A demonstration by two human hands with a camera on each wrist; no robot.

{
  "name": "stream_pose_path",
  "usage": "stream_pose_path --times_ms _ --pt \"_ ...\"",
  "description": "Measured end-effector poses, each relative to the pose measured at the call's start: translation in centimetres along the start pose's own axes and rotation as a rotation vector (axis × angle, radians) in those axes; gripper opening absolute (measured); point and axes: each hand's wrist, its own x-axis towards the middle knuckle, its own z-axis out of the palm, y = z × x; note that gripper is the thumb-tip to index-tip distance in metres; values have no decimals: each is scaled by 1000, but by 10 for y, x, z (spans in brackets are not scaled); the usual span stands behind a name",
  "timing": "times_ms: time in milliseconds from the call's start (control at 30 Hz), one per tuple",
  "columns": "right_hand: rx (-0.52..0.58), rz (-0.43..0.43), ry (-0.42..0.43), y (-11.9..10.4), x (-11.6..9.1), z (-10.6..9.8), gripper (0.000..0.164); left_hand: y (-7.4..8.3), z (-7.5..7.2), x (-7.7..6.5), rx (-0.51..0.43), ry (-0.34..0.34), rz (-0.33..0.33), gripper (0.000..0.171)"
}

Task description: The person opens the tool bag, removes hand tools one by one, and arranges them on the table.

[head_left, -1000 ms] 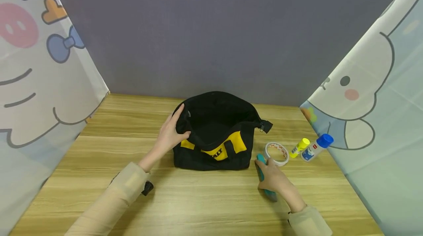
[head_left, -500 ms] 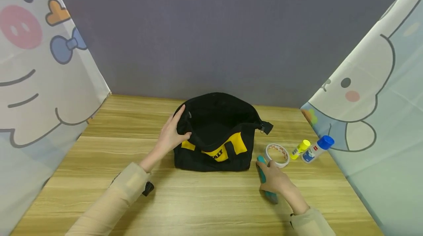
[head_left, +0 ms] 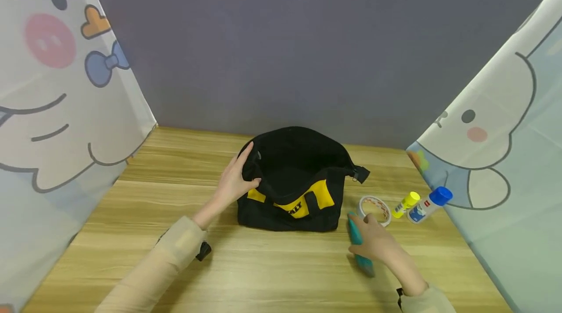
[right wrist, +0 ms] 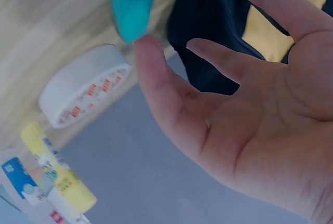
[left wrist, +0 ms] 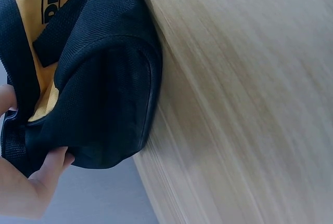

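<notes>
A black and yellow tool bag [head_left: 287, 223] stands on the table with its mouth gaping. My left hand [head_left: 232, 184] holds the left side of the bag's rim, thumb outside in front and fingers at the back. To the right of the bag lies a long teal thing [head_left: 354, 234] with a grey end; its kind is unclear. Over it hovers my right hand [head_left: 377, 240], fingers spread and not wrapped round it. In the right wrist view one fingertip [right wrist: 148, 44] is at the teal end; whether it touches, I cannot tell.
A roll of white tape [right wrist: 86, 86] lies just beyond the right hand. Farther right are a yellow glue stick [head_left: 405, 205] and a clear bottle with a blue cap [head_left: 440, 196]. A grey wall [head_left: 281, 49] rises behind the table, with printed cloths at both sides.
The head view has shifted slightly. My right hand has edged right relative to the teal thing, so more of it shows. My left hand keeps its hold on the bag's rim.
</notes>
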Motion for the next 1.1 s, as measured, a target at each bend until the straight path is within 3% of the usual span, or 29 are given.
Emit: stream_pose_path --times_ms 267,400,733,933,1100 --pt "-75 -54 39 -7 -6 -19 81 1 6 -1 1 4 4 100" --pt "-143 -115 83 -18 -8 -36 79 1 5 -2 -3 14 4 100" --pt "-170 -172 126 -49 -8 -75 79 0 2 -3 -18 10 -8 100" --pt "-186 -227 190 -69 0 -88 74 0 1 -3 -24 13 -1 100" --pt "-185 -258 194 -88 13 -99 71 3 1 -3 -31 5 -9 100"
